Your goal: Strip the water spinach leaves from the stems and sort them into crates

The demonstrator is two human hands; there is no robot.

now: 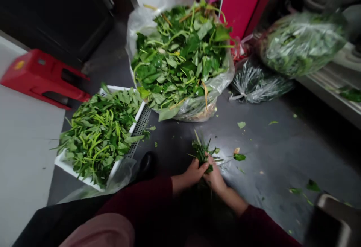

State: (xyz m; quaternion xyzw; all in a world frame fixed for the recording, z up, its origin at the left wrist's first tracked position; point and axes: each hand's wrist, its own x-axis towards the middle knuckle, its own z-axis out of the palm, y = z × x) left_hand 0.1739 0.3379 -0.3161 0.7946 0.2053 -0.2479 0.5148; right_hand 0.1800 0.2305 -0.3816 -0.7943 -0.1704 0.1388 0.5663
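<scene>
Low over the dark floor, my left hand (194, 172) and my right hand (214, 175) are close together, both closed around a small bunch of leafy greens (200, 152). Thin stems stick out of the bunch at the top. In front of my hands stands a large clear plastic bag (222, 79) heaped with green leaves and stems (180, 58). To the left, a white basket (140, 114) is piled with more greens (101, 130), their light stems showing on top. My fingers partly hide the bunch.
A red plastic stool (42, 77) lies on its side at left. Tied plastic bags of greens (304, 43) are stacked at the right by a shelf (335, 85). Loose leaves (239, 157) are scattered on the floor (270, 137). A dark object with a pale rim (332, 217) is at lower right.
</scene>
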